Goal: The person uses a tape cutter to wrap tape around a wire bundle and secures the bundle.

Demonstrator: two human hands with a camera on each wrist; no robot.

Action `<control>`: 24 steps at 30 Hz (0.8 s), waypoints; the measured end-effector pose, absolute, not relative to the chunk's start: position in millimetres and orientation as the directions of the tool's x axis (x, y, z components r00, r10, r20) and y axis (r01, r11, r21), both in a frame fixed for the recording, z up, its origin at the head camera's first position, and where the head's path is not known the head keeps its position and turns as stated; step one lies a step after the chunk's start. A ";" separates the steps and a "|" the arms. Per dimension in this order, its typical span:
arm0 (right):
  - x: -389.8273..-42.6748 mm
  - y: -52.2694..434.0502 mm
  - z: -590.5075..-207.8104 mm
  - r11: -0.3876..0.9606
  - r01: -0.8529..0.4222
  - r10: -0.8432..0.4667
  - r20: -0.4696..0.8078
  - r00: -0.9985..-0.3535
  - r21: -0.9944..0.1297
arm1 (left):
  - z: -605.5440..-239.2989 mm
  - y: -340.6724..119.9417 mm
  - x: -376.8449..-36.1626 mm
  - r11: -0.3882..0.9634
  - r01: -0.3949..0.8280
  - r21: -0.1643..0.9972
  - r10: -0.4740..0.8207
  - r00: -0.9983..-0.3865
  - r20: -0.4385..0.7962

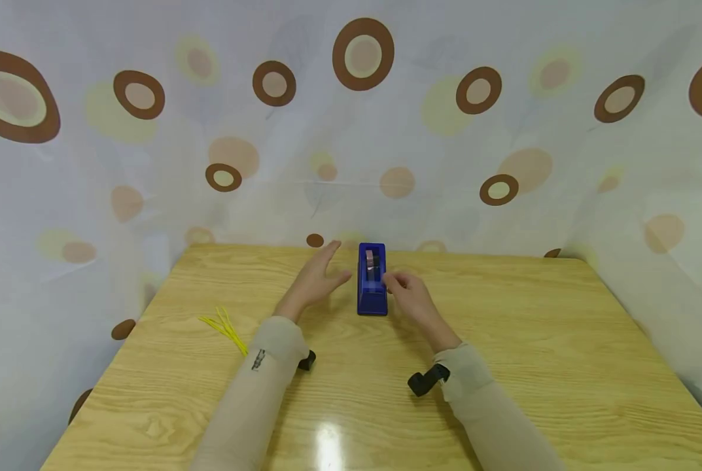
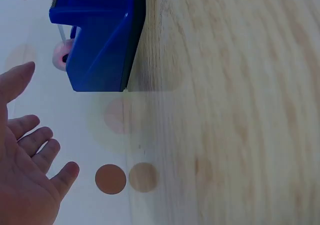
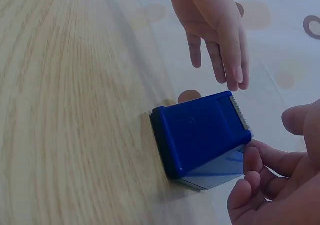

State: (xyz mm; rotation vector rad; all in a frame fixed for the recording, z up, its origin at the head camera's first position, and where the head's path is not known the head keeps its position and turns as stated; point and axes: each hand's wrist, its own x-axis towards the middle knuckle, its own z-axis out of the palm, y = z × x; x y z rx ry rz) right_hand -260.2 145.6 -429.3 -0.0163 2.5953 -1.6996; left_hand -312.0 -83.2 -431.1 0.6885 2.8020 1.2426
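A blue tape dispenser [image 1: 372, 302] stands upright near the table's back edge, with a tape roll [image 1: 370, 259] in it. The left wrist view shows the roll's pinkish core [image 2: 59, 60] and the dispenser's blue body [image 2: 100, 40]. To the dispenser's left is the left hand [image 1: 315, 278], fingers extended, thumb spread, holding nothing. At the dispenser's right side, the right hand [image 1: 414, 299] has its fingertips by the front end. From the right wrist, the right hand [image 3: 280, 180] shows loosely bent fingers beside the toothed cutter [image 3: 239, 112], thumb apart; contact is hard to tell.
Yellow strings [image 1: 224, 326] lie on the wooden table [image 1: 533, 327], left of the left forearm. Behind the table hangs a pale cloth [image 1: 421, 216] with brown circles, also along both sides. Black wrist mounts [image 1: 427, 379] sit at both cuffs.
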 end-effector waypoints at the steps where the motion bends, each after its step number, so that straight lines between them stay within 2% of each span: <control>1: -260.5 144.9 -430.6 0.390 0.028 -0.031 -0.044 -0.999 -0.920 | -432.2 -82.2 -312.9 0.581 0.385 0.717 0.394 -0.904 0.167; 9: -262.2 142.5 -435.4 0.295 0.129 -0.044 -0.148 -0.988 -0.947 | -437.7 -72.8 -320.8 0.566 0.367 0.738 0.421 -0.898 0.124; 24: -268.8 138.1 -447.6 0.257 0.142 -0.022 -0.153 -0.988 -0.956 | -449.3 -64.5 -333.6 0.516 0.333 0.789 0.479 -0.876 0.057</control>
